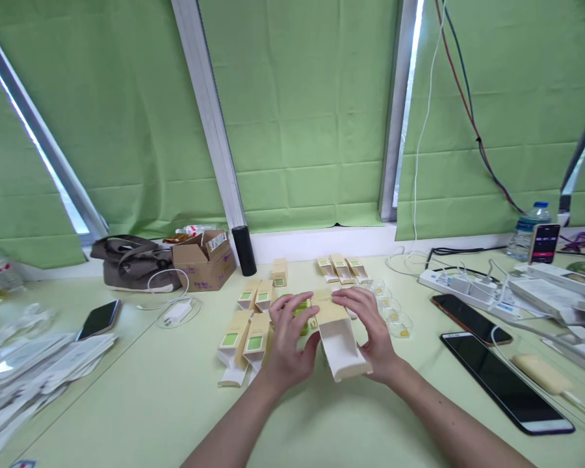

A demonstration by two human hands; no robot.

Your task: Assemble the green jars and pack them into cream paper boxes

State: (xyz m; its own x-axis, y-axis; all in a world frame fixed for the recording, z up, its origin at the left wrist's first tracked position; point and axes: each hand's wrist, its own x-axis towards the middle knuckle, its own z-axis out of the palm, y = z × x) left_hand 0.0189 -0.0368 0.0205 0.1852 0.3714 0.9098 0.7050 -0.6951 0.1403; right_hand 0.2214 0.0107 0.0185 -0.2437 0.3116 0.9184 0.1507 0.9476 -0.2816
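Between my two hands is a small cream paper box (344,344), tilted with its white open flap toward me. My left hand (292,341) grips its left side, fingers curled over the top. On the right side, my right hand (368,328) holds the box with fingertips on its upper edge. Just behind my left fingers, a green item (303,315) shows in part. Several like boxes with green windows (256,342) lie left of my hands. To the right stand clear plastic cups or domes (398,324) with yellow spots.
More cream boxes (340,268) lie farther back. Phones (507,383), a power strip (461,289) and cables are at right. A cardboard box (205,263), a black cylinder (244,251) and a grey bag (136,263) line the back left. White packets (39,370) lie at far left.
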